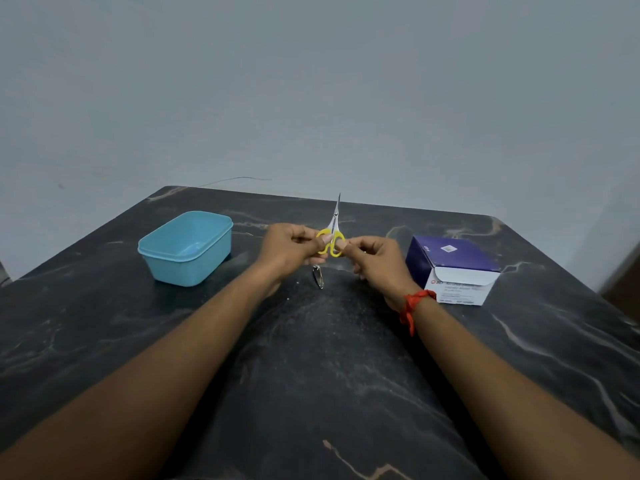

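Scissors, small, with yellow loop handles and slim steel blades, are held above the middle of the table, nearer its far edge than its near edge. The blades lie closed together and point up and away, toward the far edge; the handles face the person. The left hand pinches the left loop between thumb and curled fingers. The right hand pinches the right loop in the same way, its other fingers curled below. The two hands nearly meet at the handles, and both are raised off the surface, with the forearms reaching in from the near edge. A red thread is tied round the right wrist, with a loose end hanging down.

A metal clipper lies flat on the table just on the near side of the hands, between the two wrists; whether it touches either cannot be told. A light blue rectangular tub stands toward the left edge, well apart from the left hand, open side up. A box, purple on top with a white front face printed "BD", stands toward the right edge, near the right hand but apart from it. The table is dark with pale veins, and fine pale specks lie scattered around the clipper. A plain grey wall rises behind the far edge, and a thin wire shows against it near the far left corner.
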